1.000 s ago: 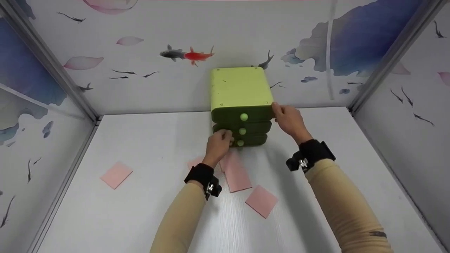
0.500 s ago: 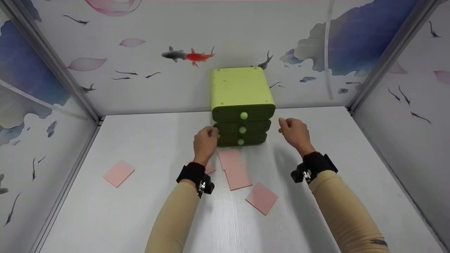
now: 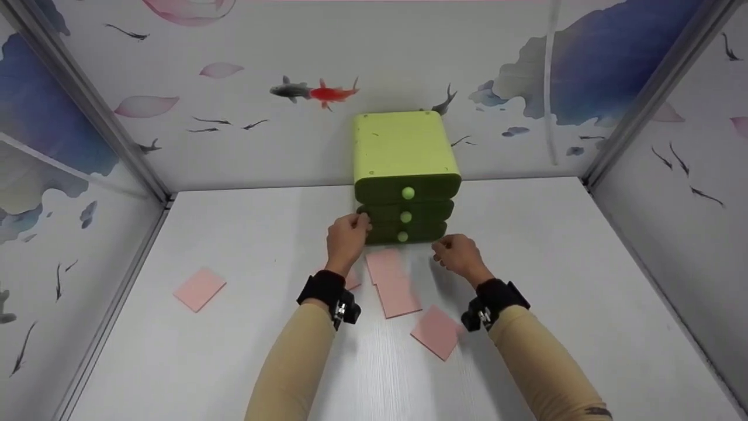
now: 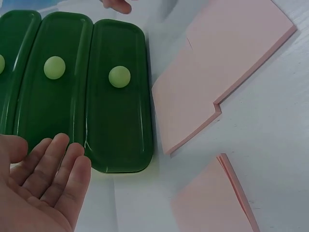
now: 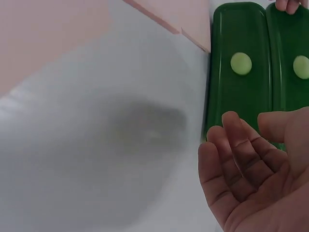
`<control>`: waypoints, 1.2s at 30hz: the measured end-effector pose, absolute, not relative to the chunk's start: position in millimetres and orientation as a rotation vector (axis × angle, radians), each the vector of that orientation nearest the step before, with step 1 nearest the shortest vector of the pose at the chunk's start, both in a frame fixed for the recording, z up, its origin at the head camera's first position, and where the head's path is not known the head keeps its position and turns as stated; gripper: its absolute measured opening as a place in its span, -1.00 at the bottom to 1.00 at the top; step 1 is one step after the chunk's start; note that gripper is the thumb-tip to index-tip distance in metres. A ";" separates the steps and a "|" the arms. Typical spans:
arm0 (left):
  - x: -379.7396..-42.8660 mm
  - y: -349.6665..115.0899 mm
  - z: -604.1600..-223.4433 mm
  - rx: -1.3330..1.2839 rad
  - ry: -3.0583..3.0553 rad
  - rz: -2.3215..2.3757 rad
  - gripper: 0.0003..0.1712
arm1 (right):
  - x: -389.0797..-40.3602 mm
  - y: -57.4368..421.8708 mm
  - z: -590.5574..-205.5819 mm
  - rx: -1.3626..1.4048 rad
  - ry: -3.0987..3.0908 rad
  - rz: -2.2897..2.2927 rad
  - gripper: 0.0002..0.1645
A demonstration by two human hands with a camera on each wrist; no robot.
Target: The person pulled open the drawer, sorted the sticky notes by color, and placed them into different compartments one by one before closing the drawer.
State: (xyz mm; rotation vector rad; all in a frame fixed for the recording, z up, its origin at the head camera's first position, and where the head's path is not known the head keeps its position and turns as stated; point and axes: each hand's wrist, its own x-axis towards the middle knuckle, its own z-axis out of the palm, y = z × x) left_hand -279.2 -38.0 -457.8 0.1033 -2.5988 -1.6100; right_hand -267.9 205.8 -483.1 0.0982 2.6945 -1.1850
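A small green drawer cabinet (image 3: 403, 143) with three dark green drawer fronts and round light green knobs stands against the back wall. My left hand (image 3: 347, 237) is at the left end of the middle and lowest drawers. In the left wrist view its fingers (image 4: 67, 179) are loosely bent with nothing between them; whether they touch the drawer front, I cannot tell. Just off the lowest drawer's right corner is my right hand (image 3: 461, 256), also holding nothing, its fingers (image 5: 210, 169) relaxed in the right wrist view. All three drawers look pushed in.
Two overlapping pink note pads (image 3: 398, 295) lie in front of the cabinet, between the hands. Another pink pad (image 3: 352, 282) is partly hidden by the left wrist. Single pads lie near the right forearm (image 3: 437, 332) and at far left (image 3: 200, 289). Printed walls enclose the white table (image 3: 274, 345).
My right hand has left the cabinet's upper right edge and come down and left to its lower right corner. The left hand has shifted left, away from the lower drawers' knobs.
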 end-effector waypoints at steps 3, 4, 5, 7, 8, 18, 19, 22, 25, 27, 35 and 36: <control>-280.5 -35.5 -458.8 0.086 -2.618 -1.593 -0.59 | -268.2 189.6 -489.1 0.087 2.671 -1.189 -0.60; -280.9 -34.6 -458.3 0.080 -2.623 -1.592 -0.59 | -268.8 184.4 -490.3 0.083 2.669 -1.190 -0.60; -281.7 -33.4 -457.7 0.075 -2.624 -1.591 -0.59 | -269.6 179.5 -491.3 0.082 2.666 -1.196 -0.61; -283.5 -31.4 -456.7 0.059 -2.623 -1.582 -0.60 | -271.0 170.3 -492.6 0.082 2.677 -1.182 -0.61; -284.3 -30.3 -456.2 0.057 -2.620 -1.580 -0.60 | -272.3 166.2 -493.4 0.080 2.682 -1.176 -0.61; -286.3 -37.1 -455.7 0.074 -2.626 -1.549 -0.56 | -284.1 145.3 -505.6 0.102 2.683 -1.220 -0.61; -286.3 -39.4 -455.8 0.085 -2.627 -1.535 -0.55 | -285.1 144.6 -506.5 0.107 2.681 -1.231 -0.60; -286.9 -44.9 -456.8 0.118 -2.633 -1.473 -0.51 | -287.4 143.8 -508.1 0.144 2.673 -1.256 -0.59; -287.6 -46.6 -457.6 0.153 -2.614 -1.448 -0.53 | -289.4 144.0 -508.1 0.189 2.658 -1.293 -0.58; -288.2 -46.1 -458.6 0.171 -2.598 -1.454 -0.55 | -290.7 144.0 -508.5 0.208 2.659 -1.310 -0.56; -292.1 -44.2 -461.0 0.155 -2.523 -1.641 -0.49 | -294.5 140.6 -509.9 0.220 2.706 -1.299 -0.47; -292.9 -44.4 -461.4 0.150 -2.519 -1.665 -0.47 | -294.9 140.1 -509.7 0.224 2.712 -1.296 -0.48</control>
